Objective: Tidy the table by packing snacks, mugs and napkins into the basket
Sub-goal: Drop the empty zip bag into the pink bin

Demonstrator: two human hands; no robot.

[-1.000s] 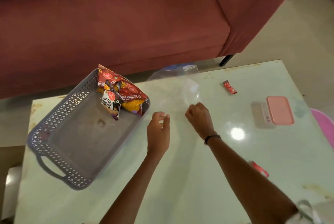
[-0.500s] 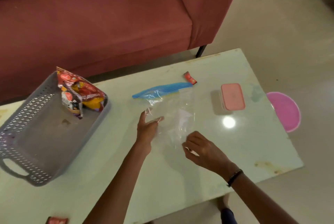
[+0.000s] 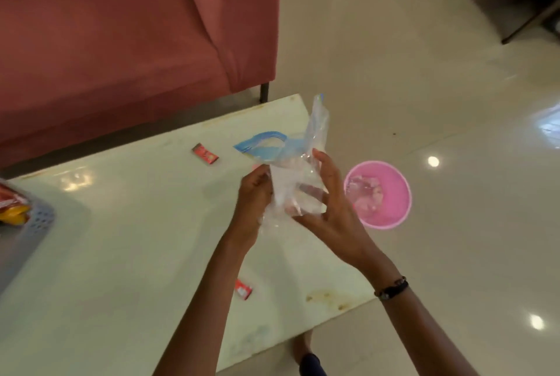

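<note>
A clear plastic zip bag with a blue seal strip is lifted above the table's right end. My left hand grips its lower left side and my right hand holds its right side, fingers spread around it. The grey basket shows only as a corner at the left edge, with red and yellow snack packets in it. A small red sachet lies on the pale table behind my hands. Another red sachet lies near my left forearm.
A pink bin with scraps inside stands on the shiny floor just right of the table. A dark red sofa runs behind the table. Dark furniture legs stand at the top right. My foot shows below the table edge.
The bag lay flat on the table; both hands have lifted it and bunched it up toward the right end. The view has swung right, so the basket has slid to the left edge.
</note>
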